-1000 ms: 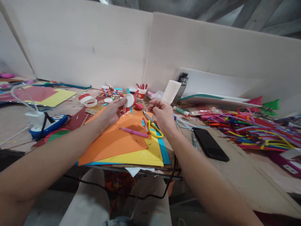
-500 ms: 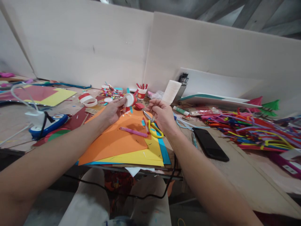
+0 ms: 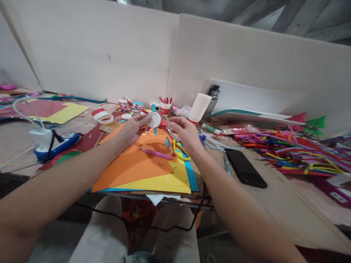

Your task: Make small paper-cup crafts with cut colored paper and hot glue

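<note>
My left hand (image 3: 134, 128) is closed on the edge of a cut paper cup base (image 3: 155, 119), white and round, with red and light blue paper strips sticking out around it. Its white face is turned towards me. Just to the right, my right hand (image 3: 186, 133) hovers with fingers loosely bent and apart; nothing shows between them. Below that hand lie scissors with yellow handles (image 3: 182, 151). A pink pen (image 3: 155, 153) rests on the orange paper sheet (image 3: 131, 164), which overlaps yellow and blue sheets.
Behind the hands stand a paper cup of red strips (image 3: 165, 106) and a leaning stack of white cups (image 3: 201, 106). A black phone (image 3: 245, 168), a glue stick (image 3: 210, 128) and piled pipe cleaners (image 3: 298, 149) lie rightwards. Cut cup rings (image 3: 105, 119) and a blue glue gun-like device (image 3: 59, 146) lie left.
The cup base has turned and shifted slightly right and down in my left hand. My right hand has moved a little left, its fingers opening from a tighter bend.
</note>
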`<move>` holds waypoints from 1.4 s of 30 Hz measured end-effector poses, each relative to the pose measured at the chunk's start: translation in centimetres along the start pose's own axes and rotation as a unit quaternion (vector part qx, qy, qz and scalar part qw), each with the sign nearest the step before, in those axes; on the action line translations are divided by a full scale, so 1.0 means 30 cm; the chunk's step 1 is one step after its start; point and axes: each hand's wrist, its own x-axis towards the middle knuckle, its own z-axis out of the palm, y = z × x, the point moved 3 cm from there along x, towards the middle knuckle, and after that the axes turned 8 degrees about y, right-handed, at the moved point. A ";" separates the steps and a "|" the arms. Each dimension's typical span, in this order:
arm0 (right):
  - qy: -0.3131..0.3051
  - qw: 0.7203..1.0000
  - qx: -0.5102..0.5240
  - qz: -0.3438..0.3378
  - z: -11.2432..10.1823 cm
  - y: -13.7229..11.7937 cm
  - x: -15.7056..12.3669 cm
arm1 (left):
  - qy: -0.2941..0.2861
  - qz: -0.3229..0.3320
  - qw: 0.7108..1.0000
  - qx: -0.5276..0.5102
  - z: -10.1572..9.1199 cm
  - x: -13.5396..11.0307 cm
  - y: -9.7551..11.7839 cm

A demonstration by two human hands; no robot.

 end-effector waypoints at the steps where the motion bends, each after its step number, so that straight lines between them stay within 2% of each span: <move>1: -0.008 0.999 -0.031 -0.008 0.002 0.002 -0.002 | -0.013 0.010 1.000 0.011 0.009 -0.008 0.001; 5: -0.015 0.994 -0.105 -0.034 0.006 0.023 -0.005 | -0.048 0.044 0.997 0.052 0.033 -0.035 -0.001; 13: -0.008 0.995 -0.091 -0.039 0.004 0.062 0.006 | -0.087 0.039 0.990 0.102 0.040 -0.046 -0.007; 19: -0.009 0.995 -0.089 -0.038 -0.001 0.055 0.007 | -0.092 0.074 0.980 0.158 0.036 -0.049 -0.007; 33: -0.010 0.991 -0.115 -0.061 -0.010 0.048 0.011 | -0.111 0.058 0.983 0.132 0.043 -0.049 -0.006; 42: -0.019 0.995 -0.089 -0.032 -0.005 0.045 0.009 | -0.131 0.048 0.982 0.128 0.033 -0.042 -0.018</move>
